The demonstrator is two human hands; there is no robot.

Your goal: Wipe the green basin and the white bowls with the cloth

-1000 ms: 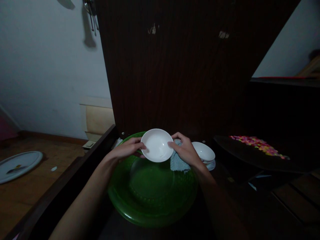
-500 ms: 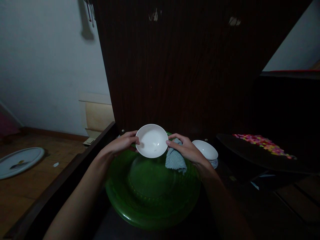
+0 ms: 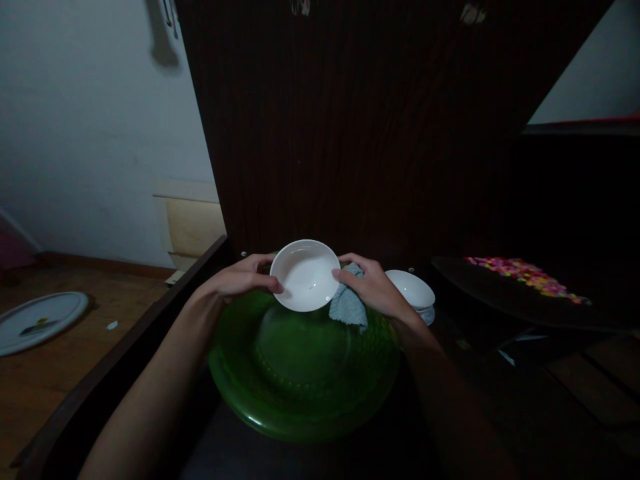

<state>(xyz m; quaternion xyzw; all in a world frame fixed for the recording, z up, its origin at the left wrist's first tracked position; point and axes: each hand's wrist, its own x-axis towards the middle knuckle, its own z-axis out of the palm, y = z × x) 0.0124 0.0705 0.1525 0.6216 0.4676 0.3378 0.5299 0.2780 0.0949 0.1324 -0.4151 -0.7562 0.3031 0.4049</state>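
Note:
A white bowl (image 3: 305, 275) is held between my two hands above a green basin (image 3: 300, 407), its inside tilted toward me. My left hand (image 3: 245, 277) grips the rim at the left, with the thumb over the inner edge. On the opposite rim, my right hand (image 3: 367, 283) pinches with its thumb inside. A grey-blue cloth (image 3: 349, 308) hangs down from under my right hand, over the basin. The fingertips behind the bowl are hidden. Beyond my right wrist, another white bowl (image 3: 410, 288) rests on a blue-patterned piece of crockery (image 3: 427, 315).
A dark wooden panel (image 3: 350, 133) rises behind the basin. Along the left runs a dark wooden edge (image 3: 150, 327). A pale oval lid-like object (image 3: 45, 323) lies on the floor at far left. Colourful small pieces (image 3: 525, 279) line a dark surface at right.
The bowl has tipped slightly more toward me, and my left thumb has shifted lower on its rim. The whole view has moved a little. Both hands keep hold.

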